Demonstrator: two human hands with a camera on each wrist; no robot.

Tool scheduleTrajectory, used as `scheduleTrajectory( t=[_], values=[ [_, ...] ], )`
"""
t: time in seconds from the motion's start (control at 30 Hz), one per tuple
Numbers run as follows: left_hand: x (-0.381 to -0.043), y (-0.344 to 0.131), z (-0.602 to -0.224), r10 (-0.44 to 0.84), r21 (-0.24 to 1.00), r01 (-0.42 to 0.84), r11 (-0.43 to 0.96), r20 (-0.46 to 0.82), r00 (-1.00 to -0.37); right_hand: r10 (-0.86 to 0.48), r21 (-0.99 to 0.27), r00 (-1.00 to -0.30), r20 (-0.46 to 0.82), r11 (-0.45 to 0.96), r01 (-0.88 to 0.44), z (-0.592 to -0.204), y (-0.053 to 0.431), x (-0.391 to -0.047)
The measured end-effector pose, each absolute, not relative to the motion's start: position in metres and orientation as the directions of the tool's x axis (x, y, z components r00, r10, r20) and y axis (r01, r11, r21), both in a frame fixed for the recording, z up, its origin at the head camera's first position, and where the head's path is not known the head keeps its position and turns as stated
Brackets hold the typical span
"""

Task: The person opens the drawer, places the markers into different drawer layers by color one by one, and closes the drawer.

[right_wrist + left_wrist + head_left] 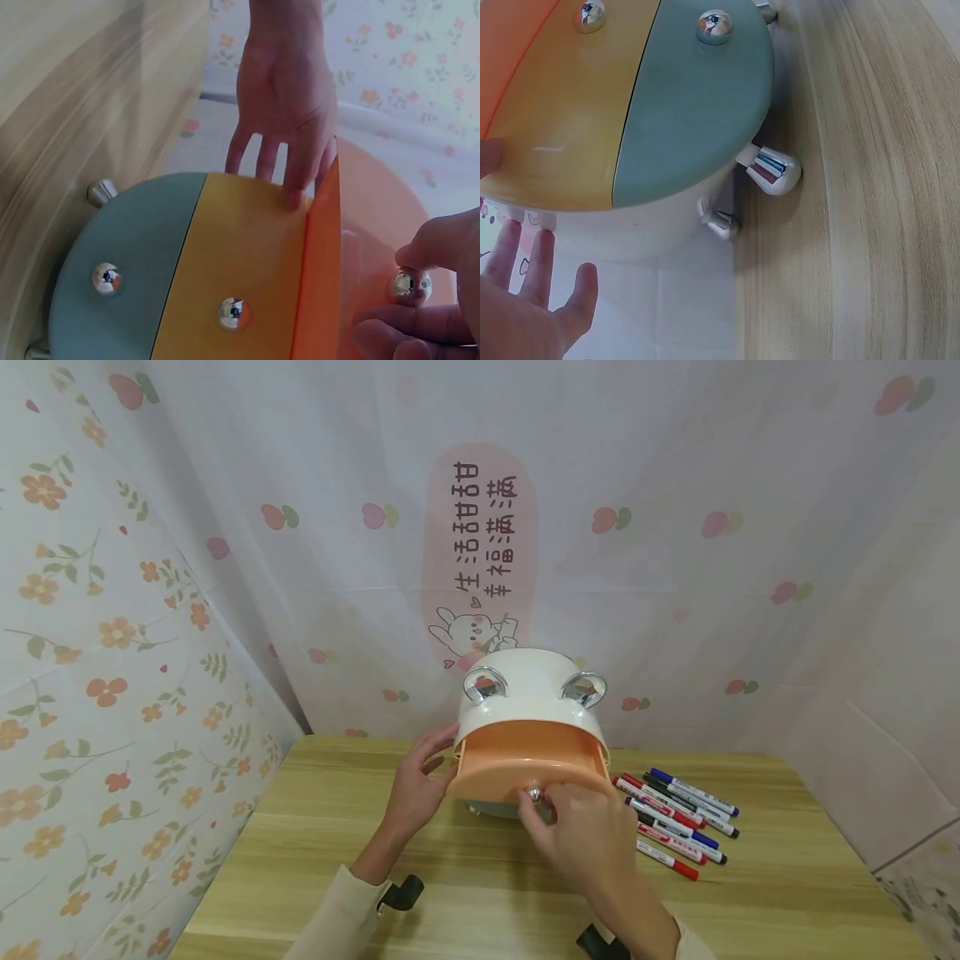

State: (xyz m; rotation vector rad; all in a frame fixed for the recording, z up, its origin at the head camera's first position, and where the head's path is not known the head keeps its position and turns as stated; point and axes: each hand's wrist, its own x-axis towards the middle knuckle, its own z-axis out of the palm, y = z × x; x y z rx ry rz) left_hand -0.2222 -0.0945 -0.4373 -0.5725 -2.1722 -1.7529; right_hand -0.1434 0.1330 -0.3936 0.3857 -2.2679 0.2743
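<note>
A small white drawer cabinet (pixel 528 689) with two shiny ear-shaped handles stands on the table. Its orange top drawer (pixel 487 779) is pulled part way out, and the inside that shows holds nothing. My right hand (pixel 588 835) pinches that drawer's silver knob (pixel 405 286) between thumb and fingers. On the cabinet's left side rests my left hand (pixel 420 785), its fingers fairly straight and its thumb at the edge of the yellow drawer (pixel 562 120). This yellow drawer and the teal drawer (pixel 697 105) are closed.
Several capped markers (pixel 675 827) in red, blue and black lie on the wooden table (pixel 787 860), right of the cabinet. Patterned curtains (pixel 675 568) hang behind and at the sides. Short silver feet (pixel 775 171) hold the cabinet off the tabletop.
</note>
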Motion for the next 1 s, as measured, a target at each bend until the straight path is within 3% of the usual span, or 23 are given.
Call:
scheduleTrajectory(
  t=[0.27, 1.0],
  values=[
    [-0.237, -0.099, -0.46, 0.121, 0.855, 0.491, 0.165, 0.477, -0.871, -0.201, -0.06, -0.63, 0.75, 0.928, -0.368, -0.393, 0.131, -0.128],
    [-0.237, -0.099, -0.458, 0.142, 0.849, 0.497, 0.178, 0.478, -0.867, -0.212, -0.064, -0.575, 0.79, 0.905, -0.421, -0.4, 0.137, -0.115]
  ],
)
